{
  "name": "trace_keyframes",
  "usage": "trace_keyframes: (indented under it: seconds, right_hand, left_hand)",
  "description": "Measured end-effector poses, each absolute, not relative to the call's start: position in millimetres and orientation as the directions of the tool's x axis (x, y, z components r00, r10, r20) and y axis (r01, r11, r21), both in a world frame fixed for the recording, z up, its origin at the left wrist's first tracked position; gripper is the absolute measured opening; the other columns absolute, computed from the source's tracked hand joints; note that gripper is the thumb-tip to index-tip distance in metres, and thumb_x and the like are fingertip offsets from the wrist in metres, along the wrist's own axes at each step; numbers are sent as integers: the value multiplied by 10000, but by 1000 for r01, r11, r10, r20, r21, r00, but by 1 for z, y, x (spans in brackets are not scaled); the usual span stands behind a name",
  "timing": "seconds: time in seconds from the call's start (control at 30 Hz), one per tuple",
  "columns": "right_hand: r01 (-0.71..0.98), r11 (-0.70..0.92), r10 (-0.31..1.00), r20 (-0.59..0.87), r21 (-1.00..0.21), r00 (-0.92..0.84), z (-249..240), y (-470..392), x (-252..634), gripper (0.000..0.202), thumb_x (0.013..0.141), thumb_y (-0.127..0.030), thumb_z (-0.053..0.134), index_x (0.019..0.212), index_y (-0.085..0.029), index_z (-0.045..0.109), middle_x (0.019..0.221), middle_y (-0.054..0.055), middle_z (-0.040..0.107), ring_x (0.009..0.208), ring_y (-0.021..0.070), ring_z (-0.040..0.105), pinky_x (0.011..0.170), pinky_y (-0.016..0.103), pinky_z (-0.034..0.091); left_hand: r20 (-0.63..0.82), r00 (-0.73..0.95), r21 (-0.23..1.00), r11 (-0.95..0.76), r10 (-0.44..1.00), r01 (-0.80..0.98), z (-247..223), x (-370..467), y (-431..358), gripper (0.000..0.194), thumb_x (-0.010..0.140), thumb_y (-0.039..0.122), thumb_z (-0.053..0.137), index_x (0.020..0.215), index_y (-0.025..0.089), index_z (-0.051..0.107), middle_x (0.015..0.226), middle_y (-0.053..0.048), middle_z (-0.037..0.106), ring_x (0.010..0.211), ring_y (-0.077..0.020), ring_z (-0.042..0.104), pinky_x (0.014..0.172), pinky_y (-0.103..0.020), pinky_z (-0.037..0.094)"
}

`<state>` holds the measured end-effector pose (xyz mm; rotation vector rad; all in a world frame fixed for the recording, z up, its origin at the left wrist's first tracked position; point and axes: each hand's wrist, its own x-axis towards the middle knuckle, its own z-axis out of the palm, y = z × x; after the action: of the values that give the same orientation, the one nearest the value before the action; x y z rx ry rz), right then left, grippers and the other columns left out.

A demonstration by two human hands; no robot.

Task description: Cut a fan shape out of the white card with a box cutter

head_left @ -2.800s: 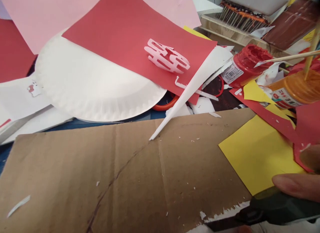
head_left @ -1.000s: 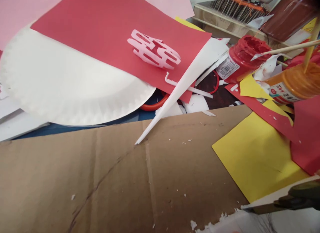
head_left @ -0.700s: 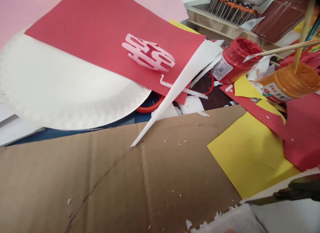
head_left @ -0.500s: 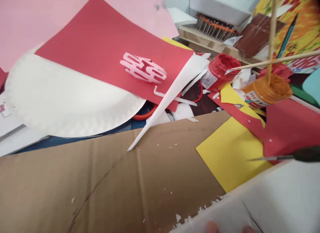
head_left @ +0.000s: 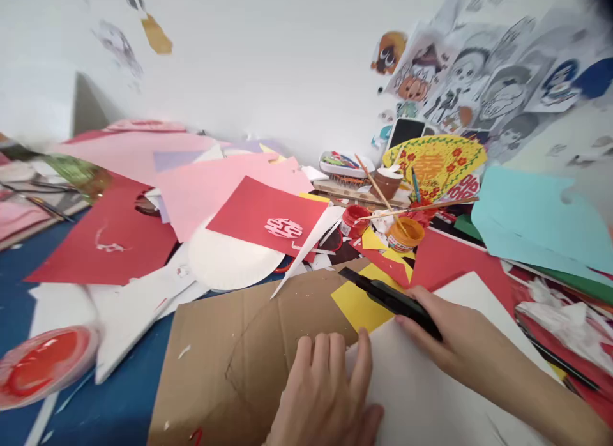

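Observation:
My right hand (head_left: 445,324) is closed around a black utility knife (head_left: 387,296). Its blade end points up and left, above a yellow paper square (head_left: 359,299). My left hand (head_left: 325,388) lies with fingers spread and slightly bent, at the edge between a brown cardboard sheet (head_left: 201,356) and a white board (head_left: 412,382). The white board lies under my right forearm, overlapping the cardboard. A curved dark line runs across the cardboard, and small white crumbs are scattered on it.
Behind the cardboard are a white paper plate (head_left: 225,267), red paper (head_left: 249,209) with a pink cut-out, and open red (head_left: 354,221) and orange (head_left: 406,234) paint jars with sticks. A bowl of red paint (head_left: 48,363) stands left. Turquoise paper (head_left: 536,222) lies right.
The view has pulled back and lifted, bringing in the wall and both hands. Earlier, only fingertips showed at the bottom edge and a blurred dark-handled tool at the right.

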<state>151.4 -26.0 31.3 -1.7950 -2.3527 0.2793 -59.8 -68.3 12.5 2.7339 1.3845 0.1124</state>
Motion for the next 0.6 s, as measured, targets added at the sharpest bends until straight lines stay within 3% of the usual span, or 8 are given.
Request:
trace_keyframes:
  seconds: [0.07, 0.17, 0.37, 0.47, 0.6]
  right_hand:
    - [954, 242, 970, 60, -180, -235, 33, -28, 149, 226, 896, -415, 356, 879, -234, 490, 680, 1, 639, 558, 211, 626, 452, 267, 385]
    - [963, 247, 956, 189, -105, -224, 48, -26, 151, 222, 904, -410, 338, 863, -230, 461, 680, 4, 641, 540, 211, 621, 446, 265, 359]
    - [962, 265, 835, 483, 67, -264, 112, -29, 160, 226, 909, -413, 356, 868, -224, 473, 686, 1, 640, 514, 197, 603, 439, 259, 323]
    - [950, 274, 732, 609, 148, -306, 145, -36, 167, 225, 905, -422, 380, 893, -224, 488, 679, -5, 636, 500, 188, 588, 434, 249, 303]
    - [957, 212, 600, 747, 198, -287, 174, -42, 177, 244, 887, -458, 430, 874, -226, 503, 610, -23, 604, 458, 174, 547, 421, 238, 255]
  left_hand:
    - [-77, 568, 194, -547, 819, 815, 18, -60, -59, 414, 873, 385, 439, 1193, 141, 535, 932, -139, 604, 823, -297, 568, 681, -435, 455]
    - [-121, 529, 424, -438, 840, 793, 38, -62, -39, 296, 901, 316, 345, 990, 152, 574, 964, -118, 591, 844, -257, 565, 727, -395, 435]
    - [-109, 721, 854, -307, 684, 421, 105, -63, -7, 329, 897, 459, 370, 785, 192, 526, 804, -17, 559, 723, -163, 528, 630, -265, 400]
    - [-109, 793, 939, -199, 599, 280, 135, -55, -12, 336, 900, 482, 381, 807, 188, 517, 827, -1, 538, 726, -133, 512, 620, -232, 399]
    - [52, 765, 955, -255, 642, 149, 149, -36, -27, 377, 873, 518, 433, 738, 171, 495, 713, 24, 463, 629, -94, 424, 551, -203, 341]
